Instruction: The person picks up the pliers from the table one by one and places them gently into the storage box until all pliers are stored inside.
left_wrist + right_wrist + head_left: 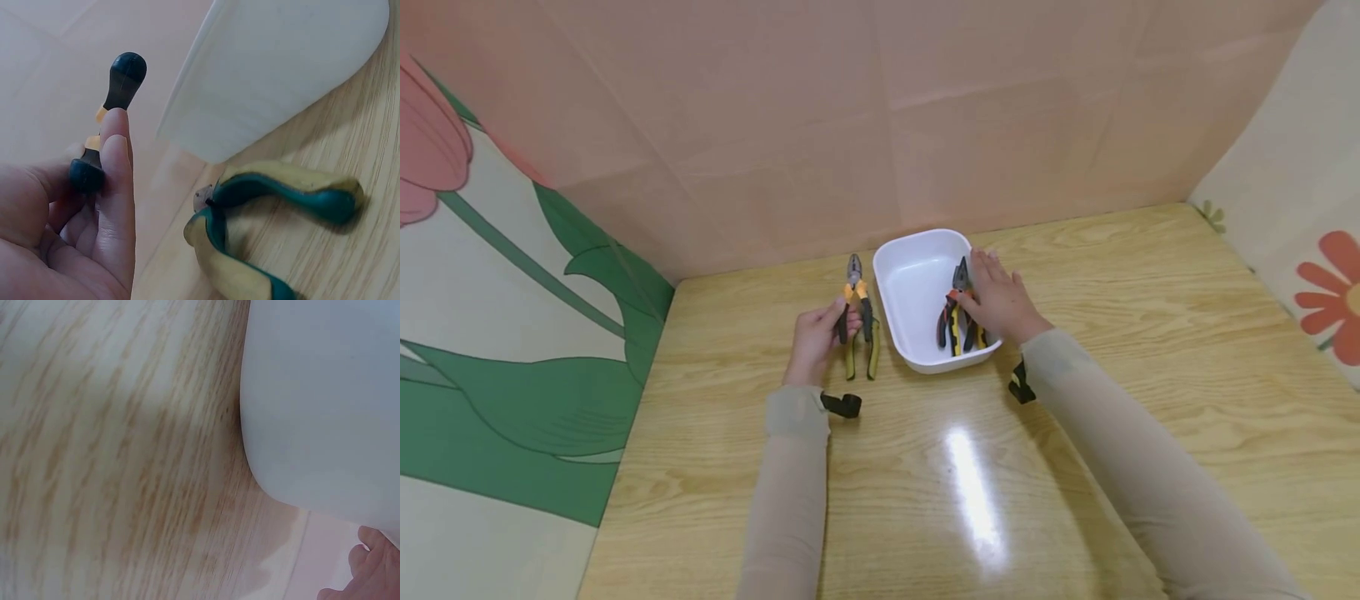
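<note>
My left hand (815, 337) holds a pair of combination pliers (854, 287) with black and orange handles, jaws pointing away from me. In the left wrist view, the fingers are round one of its dark handles (127, 75). Under that hand, pliers with olive-green handles (281, 187) lie on the table, handles spread. A white plastic tray (898, 321) stands just to the right. My right hand (1003, 302) grips its right rim, thumb inside and fingers outside. In the tray beside the thumb lie pliers (956, 308) with red, black and yellow handles, partly hidden by the hand.
The wood-grain table (715, 442) runs back to a plain pinkish cloth wall (760, 150). Flower-patterned panels (512, 333) flank it on both sides. A black wrist strap mount (842, 406) sticks out by the left cuff.
</note>
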Motion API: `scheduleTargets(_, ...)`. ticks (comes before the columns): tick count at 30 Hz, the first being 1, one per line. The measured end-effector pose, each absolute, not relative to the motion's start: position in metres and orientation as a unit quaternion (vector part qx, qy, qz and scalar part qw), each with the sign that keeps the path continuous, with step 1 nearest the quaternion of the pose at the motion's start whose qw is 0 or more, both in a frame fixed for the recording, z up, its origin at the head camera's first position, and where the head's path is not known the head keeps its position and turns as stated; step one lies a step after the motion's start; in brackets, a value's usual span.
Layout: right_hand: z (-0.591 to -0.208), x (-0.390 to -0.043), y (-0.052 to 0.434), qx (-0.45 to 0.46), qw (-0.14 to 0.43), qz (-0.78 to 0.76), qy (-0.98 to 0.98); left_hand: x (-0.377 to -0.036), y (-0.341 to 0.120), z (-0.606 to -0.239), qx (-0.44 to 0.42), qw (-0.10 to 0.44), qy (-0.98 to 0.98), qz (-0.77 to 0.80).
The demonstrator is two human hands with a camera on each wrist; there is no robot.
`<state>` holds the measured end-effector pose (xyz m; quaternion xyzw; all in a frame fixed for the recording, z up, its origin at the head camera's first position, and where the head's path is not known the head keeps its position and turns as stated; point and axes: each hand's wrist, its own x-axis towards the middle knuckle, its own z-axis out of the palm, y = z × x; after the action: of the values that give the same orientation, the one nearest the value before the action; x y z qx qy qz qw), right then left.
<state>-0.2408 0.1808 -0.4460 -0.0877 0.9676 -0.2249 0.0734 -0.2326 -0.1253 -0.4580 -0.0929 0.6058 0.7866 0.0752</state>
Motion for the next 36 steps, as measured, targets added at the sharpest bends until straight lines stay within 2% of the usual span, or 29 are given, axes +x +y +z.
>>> scheduleTargets(36,-0.448,-0.244,0.180,-0.076,0.072,-0.237,0.966,-0.237,-0.075,-0.442,-0.041,0.099,0.632,0.768)
